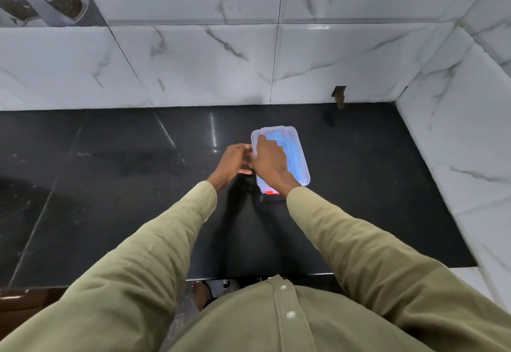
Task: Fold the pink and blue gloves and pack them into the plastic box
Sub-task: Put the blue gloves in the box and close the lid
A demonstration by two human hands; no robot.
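Observation:
A clear plastic box (pixel 300 158) with its lid on lies on the black counter (pixel 110 185), right of centre. Blue glove material (pixel 293 148) shows through the lid, and a pink-red patch (pixel 272 192) shows at the near end. My right hand (pixel 269 162) rests flat on the lid's left part, fingers pointing away. My left hand (pixel 235 161) is at the box's left edge, fingers curled against the rim. How tightly either hand grips is hard to tell.
White marble-look tiled walls (pixel 276 61) close the counter at the back and on the right. A small dark notch (pixel 339 96) breaks the back wall's base. The counter's front edge (pixel 249 277) runs just before my body.

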